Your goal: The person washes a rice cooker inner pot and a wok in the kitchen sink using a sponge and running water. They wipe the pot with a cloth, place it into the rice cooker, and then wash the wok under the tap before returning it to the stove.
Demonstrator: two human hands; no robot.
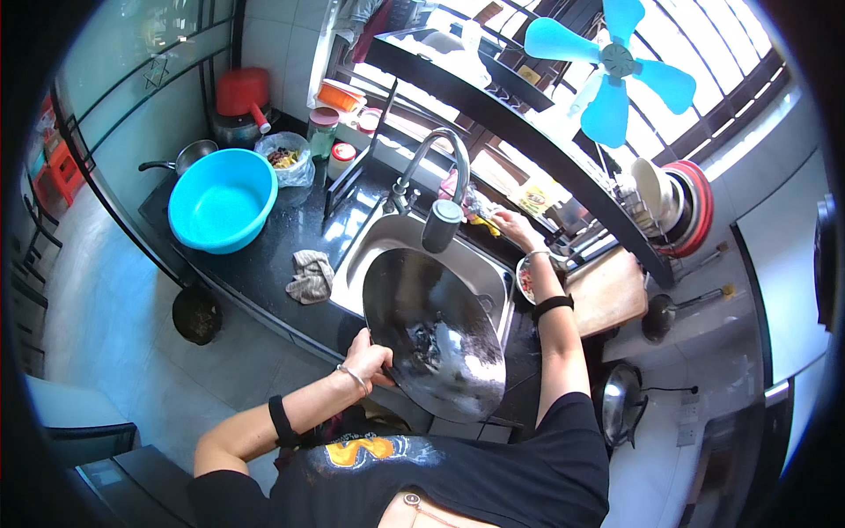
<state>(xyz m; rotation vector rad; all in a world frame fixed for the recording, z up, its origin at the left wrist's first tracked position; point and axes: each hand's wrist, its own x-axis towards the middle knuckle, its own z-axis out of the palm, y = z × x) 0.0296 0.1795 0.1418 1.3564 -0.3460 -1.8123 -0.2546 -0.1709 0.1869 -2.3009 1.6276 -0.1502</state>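
Note:
My left hand (367,360) grips the near left rim of a large dark wok (429,330). The wok is tilted over the front of the stainless steel sink (386,234), its wet inside catching the light. Beyond the sink's far right corner, my right hand (519,230) reaches towards the ledge. Its fingertips are at a shiny crumpled item (483,206), perhaps a metal scourer, with a small yellow thing below. Whether the fingers have closed on it is hard to tell. A curved faucet (443,221) hangs over the wok's far edge.
A blue basin (224,201) and a grey rag (310,276) lie left on the black counter. At right are a bowl of chopped food (526,280) and a wooden cutting board (607,290). A black shelf (528,132) and a blue-bladed fan (617,61) hang overhead.

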